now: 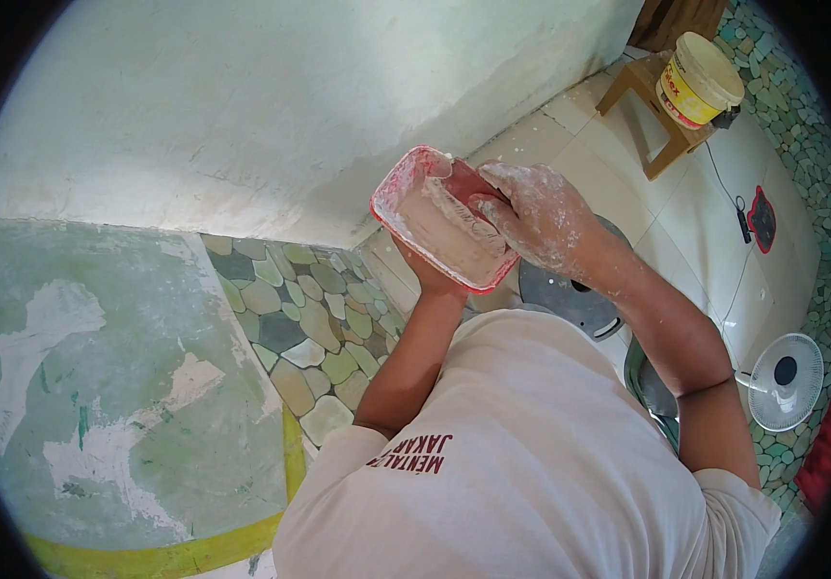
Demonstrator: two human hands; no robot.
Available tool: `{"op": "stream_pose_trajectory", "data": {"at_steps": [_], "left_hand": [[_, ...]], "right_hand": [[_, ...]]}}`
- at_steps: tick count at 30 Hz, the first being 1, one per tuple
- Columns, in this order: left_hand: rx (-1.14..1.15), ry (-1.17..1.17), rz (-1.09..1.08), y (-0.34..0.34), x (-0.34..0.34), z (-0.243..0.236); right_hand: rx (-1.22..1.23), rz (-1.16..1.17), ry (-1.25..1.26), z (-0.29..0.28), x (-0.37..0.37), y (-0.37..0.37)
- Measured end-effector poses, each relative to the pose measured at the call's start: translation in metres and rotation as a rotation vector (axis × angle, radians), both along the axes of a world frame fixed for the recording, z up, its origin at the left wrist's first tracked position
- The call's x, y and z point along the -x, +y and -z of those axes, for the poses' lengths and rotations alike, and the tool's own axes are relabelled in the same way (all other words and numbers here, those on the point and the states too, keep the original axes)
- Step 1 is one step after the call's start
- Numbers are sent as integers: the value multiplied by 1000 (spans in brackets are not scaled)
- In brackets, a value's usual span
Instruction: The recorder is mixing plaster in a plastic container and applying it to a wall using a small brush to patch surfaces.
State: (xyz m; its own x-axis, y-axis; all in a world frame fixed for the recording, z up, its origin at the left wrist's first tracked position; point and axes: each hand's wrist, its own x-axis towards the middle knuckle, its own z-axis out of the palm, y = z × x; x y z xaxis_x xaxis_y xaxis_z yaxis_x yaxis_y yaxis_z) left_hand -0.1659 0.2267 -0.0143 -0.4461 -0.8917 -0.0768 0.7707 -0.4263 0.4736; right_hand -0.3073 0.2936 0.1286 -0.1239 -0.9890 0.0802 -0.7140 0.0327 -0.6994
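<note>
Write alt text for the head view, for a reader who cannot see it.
Seen from above, a person's left hand holds a red rectangular tray of pale putty while the putty-smeared right hand presses a scraper blade into it, beside a white plastered wall. Behind stand a paint bucket on a wooden stool and a small white fan.

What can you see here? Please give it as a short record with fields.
Place: beside a white plastered wall, above a pebble-patterned floor
Left hand: holds a red tray of pale putty from below
Right hand: smeared with white, presses a flat tool into the putty; the tool is mostly hidden
Clothing: white T-shirt
Nearby: yellow and white bucket on a wooden stool, small white fan on the floor
</note>
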Motion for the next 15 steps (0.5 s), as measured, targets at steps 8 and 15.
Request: {"op": "stream_pose_trajectory", "data": {"at_steps": [8, 15], "left_hand": [[-51, 156, 148, 11, 2, -29], [-89, -71, 82, 10, 3, -19]], "right_hand": [[-43, 30, 189, 7, -4, 0], [-78, -106, 143, 12, -23, -4]]}}
